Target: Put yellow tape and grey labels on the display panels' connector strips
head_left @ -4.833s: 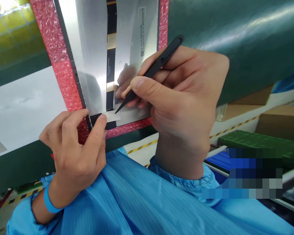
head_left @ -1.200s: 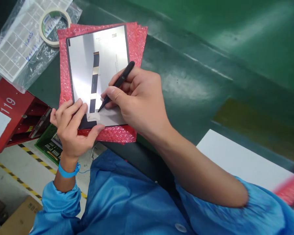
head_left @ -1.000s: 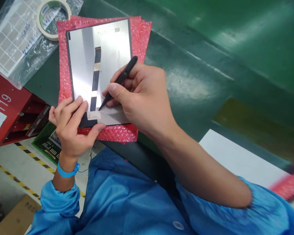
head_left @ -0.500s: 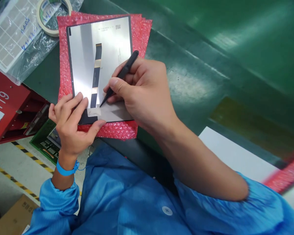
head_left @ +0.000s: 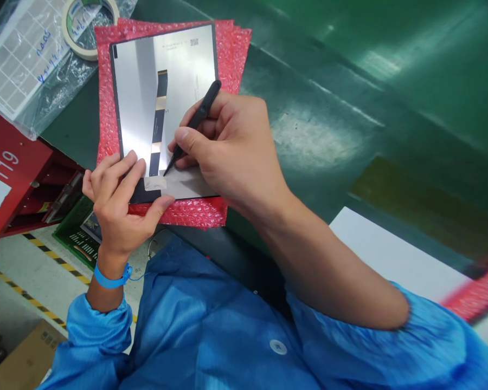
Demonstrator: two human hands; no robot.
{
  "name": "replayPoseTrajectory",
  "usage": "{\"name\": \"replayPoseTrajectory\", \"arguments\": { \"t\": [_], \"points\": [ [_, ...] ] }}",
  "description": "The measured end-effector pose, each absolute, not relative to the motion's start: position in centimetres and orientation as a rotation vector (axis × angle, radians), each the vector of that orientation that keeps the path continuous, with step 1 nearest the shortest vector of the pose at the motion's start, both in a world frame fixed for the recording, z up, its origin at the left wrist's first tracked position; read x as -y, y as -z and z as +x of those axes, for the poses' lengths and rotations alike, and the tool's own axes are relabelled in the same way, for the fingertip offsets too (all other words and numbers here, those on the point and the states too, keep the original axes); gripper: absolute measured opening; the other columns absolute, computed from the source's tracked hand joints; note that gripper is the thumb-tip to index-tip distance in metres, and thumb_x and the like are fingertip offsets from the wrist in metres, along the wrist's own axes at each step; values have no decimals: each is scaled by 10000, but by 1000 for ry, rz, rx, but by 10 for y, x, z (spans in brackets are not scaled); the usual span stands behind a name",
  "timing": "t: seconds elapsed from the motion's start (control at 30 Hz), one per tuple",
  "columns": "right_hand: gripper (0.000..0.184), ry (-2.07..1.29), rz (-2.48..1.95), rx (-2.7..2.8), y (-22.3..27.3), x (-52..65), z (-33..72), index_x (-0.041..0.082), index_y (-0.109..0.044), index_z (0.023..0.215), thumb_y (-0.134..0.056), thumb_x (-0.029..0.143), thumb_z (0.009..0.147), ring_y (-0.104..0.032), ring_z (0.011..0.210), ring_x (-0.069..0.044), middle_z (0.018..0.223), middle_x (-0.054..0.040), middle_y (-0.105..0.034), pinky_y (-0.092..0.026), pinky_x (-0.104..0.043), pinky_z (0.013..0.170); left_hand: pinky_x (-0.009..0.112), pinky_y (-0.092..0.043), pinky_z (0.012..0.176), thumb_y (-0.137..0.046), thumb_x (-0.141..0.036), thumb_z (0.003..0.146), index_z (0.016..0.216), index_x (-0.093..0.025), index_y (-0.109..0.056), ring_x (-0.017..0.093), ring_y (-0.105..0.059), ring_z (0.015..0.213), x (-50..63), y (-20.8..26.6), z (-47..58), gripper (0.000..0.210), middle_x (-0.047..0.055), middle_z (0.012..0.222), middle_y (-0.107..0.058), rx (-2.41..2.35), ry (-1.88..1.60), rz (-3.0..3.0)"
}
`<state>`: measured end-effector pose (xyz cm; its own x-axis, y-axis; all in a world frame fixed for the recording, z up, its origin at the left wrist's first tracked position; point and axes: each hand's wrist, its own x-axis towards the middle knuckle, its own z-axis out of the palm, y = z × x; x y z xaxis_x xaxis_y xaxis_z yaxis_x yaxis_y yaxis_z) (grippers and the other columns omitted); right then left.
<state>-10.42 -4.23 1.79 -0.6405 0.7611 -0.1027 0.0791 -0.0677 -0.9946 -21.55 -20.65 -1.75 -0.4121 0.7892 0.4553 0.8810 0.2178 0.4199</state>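
A display panel [head_left: 187,70] with a silvery back lies on red bubble wrap. Down its back runs a dark flex cable [head_left: 158,124], and a small pale tape piece [head_left: 155,183] sits at the cable's lower end. My left hand [head_left: 120,200] rests spread over the panel's lower left corner, fingers on the panel and thumb along the bottom edge. Between the thumb and fingers of my right hand [head_left: 231,146] is a slim black tool that looks like tweezers [head_left: 201,112]. Its fine tip is at the tape's upper right corner; whether it touches is unclear.
Red bubble wrap [head_left: 195,214] spreads under the panel on the green tabletop [head_left: 301,92]. A masking tape roll [head_left: 67,32] sits on a plastic-bagged grid sheet [head_left: 12,70]. Left are a red cabinet [head_left: 18,151] and a green crate [head_left: 71,235]. A white sheet [head_left: 390,254] lies right.
My right hand and the black tweezers have shifted slightly left and up in the picture. My left hand stays on the panel's corner. The view itself has moved a little.
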Motion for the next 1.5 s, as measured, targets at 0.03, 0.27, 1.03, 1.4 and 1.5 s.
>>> {"name": "replayPoseTrajectory", "arguments": {
  "t": [0.03,0.27,1.03,1.4,1.5],
  "points": [
    [304,-1747,-902,1704,-18,43,-104,255,-586,815,-860,345,909,-699,693,-195,770,-8,-714,-648,-325,604,595,-352,1236,-753,-638,886,1313,-269,-726,364,-621,1347,207,17,-216,564,83,1347,-737,2349,948,-1612],
    [306,-1644,-901,1632,-13,58,-101,270,-573,850,-846,383,928,-688,661,-184,788,3,-719,-619,-311,596,593,-327,1258,-794,-588,861,1333,-285,-720,360,-615,1356,208,18,-216,566,73,1366,-734,2333,970,-1619],
    [91,-1320,-571,1650,-2,78,-92,238,-670,872,-724,174,906,-733,713,-129,737,62,-681,-572,-228,611,537,-322,1253,-704,-650,953,1326,-235,-707,310,-594,1398,212,15,-210,557,104,1397,-725,2399,855,-1626],
    [86,-1323,-559,1677,-4,81,-89,282,-684,883,-713,231,946,-736,708,-162,763,54,-691,-556,-271,535,539,-230,1290,-668,-700,952,1366,-254,-690,327,-543,1447,214,18,-210,609,95,1443,-692,2470,838,-1630],
    [93,-1330,-563,1670,-4,81,-89,283,-684,871,-727,249,947,-732,698,-164,751,51,-686,-556,-276,532,547,-231,1290,-654,-713,957,1373,-254,-684,331,-539,1452,214,18,-210,620,98,1444,-690,2469,834,-1638]
  ]
}}
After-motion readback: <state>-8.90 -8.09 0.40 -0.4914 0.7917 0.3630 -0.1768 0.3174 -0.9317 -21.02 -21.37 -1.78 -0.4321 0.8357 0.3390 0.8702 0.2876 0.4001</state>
